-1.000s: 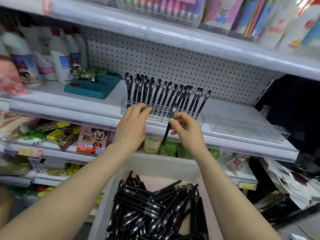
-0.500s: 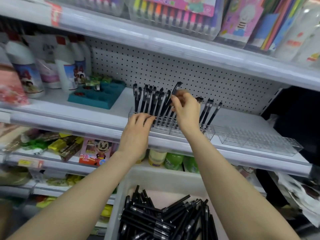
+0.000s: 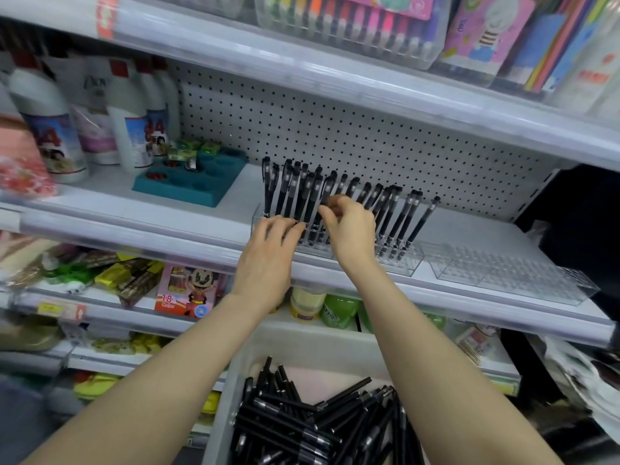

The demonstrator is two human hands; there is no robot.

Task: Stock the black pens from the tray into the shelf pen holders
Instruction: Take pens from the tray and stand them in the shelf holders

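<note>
A black pen (image 3: 326, 193) stands tilted among the row of pens (image 3: 399, 213) in the clear pen holder (image 3: 401, 263) on the middle shelf (image 3: 469, 229). Its barrel is pinched between the thumb and curled fingers of the right hand (image 3: 350, 229). The left hand (image 3: 270, 253) lies just to the left, fingers fairly straight and resting against the holder's near left edge, grasping nothing. Below and nearer, the white tray (image 3: 302, 338) holds a loose heap of black pens (image 3: 318, 424). On the same shelf a second clear holder (image 3: 503, 273) sits to the right, and a teal tray (image 3: 191, 186) and white bottles (image 3: 127, 129) stand to the left. A pegboard (image 3: 369, 129) is at the far side.
</note>
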